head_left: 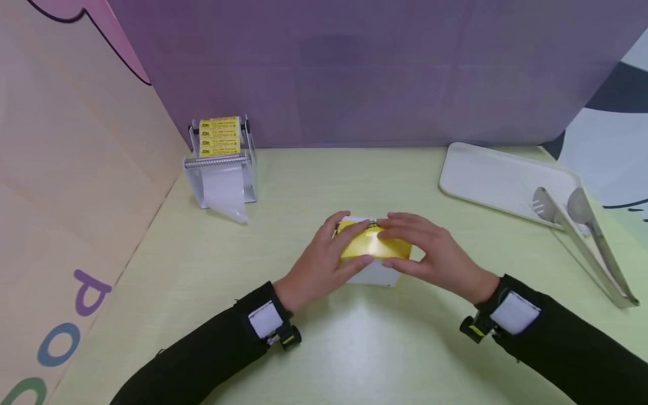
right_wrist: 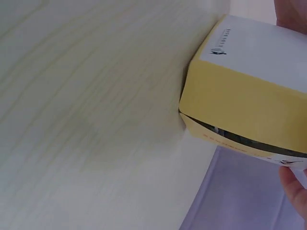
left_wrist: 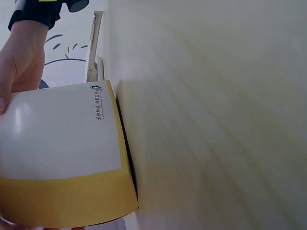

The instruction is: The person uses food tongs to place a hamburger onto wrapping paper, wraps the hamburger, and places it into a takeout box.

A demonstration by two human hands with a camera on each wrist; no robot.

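A small yellow and white paper burger box [head_left: 372, 246] stands on the table in front of me, between both hands. My left hand [head_left: 321, 259] holds its left side, thumb at the near top edge and fingers reaching over to the far side. On the right, my right hand [head_left: 440, 250] grips it in the same way, thumb near and fingers over the lid. The left wrist view shows the box's white face [left_wrist: 57, 134] with small black print. In the right wrist view, a narrow dark gap [right_wrist: 249, 141] runs between lid and base; the contents are mostly hidden.
A label dispenser [head_left: 250, 169] with a roll of yellow stickers [head_left: 219, 136] stands at the back left, a blank strip hanging from it. At the back right lies a white tray [head_left: 486, 174], with metal tongs [head_left: 599, 253] resting across its corner. A purple wall [head_left: 354, 84] bounds the back.
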